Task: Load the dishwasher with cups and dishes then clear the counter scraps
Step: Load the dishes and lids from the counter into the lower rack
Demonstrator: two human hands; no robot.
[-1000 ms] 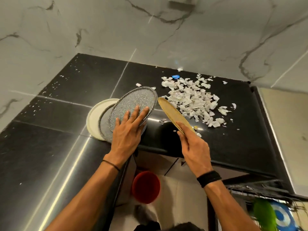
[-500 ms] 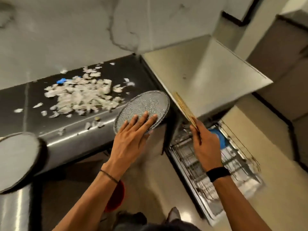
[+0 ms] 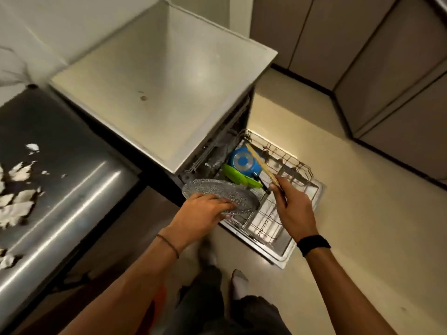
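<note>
My left hand (image 3: 202, 209) grips a speckled grey plate (image 3: 225, 195) by its near rim, held almost flat above the front left corner of the pulled-out dishwasher rack (image 3: 285, 165). My right hand (image 3: 294, 206) pinches a thin tan plate (image 3: 260, 163) edge-on, tilted over the rack's middle. Inside the rack sit a blue dish (image 3: 243, 162) and a green dish (image 3: 238, 176), just beyond the grey plate. White scraps (image 3: 17, 201) lie on the dark counter (image 3: 72, 170) at the far left.
The dishwasher's pale top (image 3: 157, 76) juts out above the rack's back. Its open door (image 3: 287, 250) lies on the beige floor (image 3: 362, 226) under the rack. Grey cabinets (image 3: 387, 56) line the right. My legs (image 3: 217, 298) stand just left of the door.
I turned from the counter to the dishwasher. Both hands carried their plates rightward and down over the rack; the grey plate has gone from upright to nearly flat.
</note>
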